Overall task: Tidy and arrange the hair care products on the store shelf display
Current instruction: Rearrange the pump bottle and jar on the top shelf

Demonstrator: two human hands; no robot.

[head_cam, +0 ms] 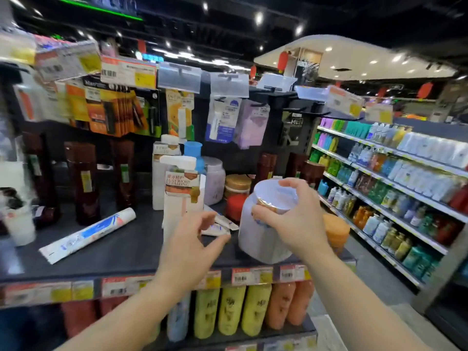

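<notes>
Pale lilac jar (pixel 263 239) stands tilted at the front right of the dark shelf (pixel 121 252), lid end leaning toward the camera. Right hand (pixel 291 219) grips its lid (pixel 276 196) from above, fingers curled over the rim, thumb on the near side. Left hand (pixel 195 239) hovers just left of the jar, holding nothing; grip narrow, thumb and forefinger bent toward each other with a gap between. Below the shelf edge: price tags (pixel 250 274), then a lower row of yellow bottles (pixel 231 310) and orange bottles (pixel 288 302). Just behind the left hand, small flat tubes (pixel 222 225) lie on the shelf. A white pump bottle (pixel 182 196) with an orange label stands upright behind the left hand; a second white bottle (pixel 162 173) behind it. Orange jar (pixel 335 233) sits just right of the lilac jar, partly hidden by the right wrist. Long white-and-blue tube (pixel 88 234) lies on its side at left, well apart from the hands. Red-lidded jar (pixel 235 206) and gold-lidded jar (pixel 238 184) stand behind the lilac jar. Farther back: another lilac tub (pixel 215 178), blue cap (pixel 193 149), tall dark brown bottles (pixel 84 181) along the rear. Hanging packets (pixel 222 120) on hooks above. Far right: aisle shelving (pixel 395 173) full of coloured bottles; detail blurred.
</notes>
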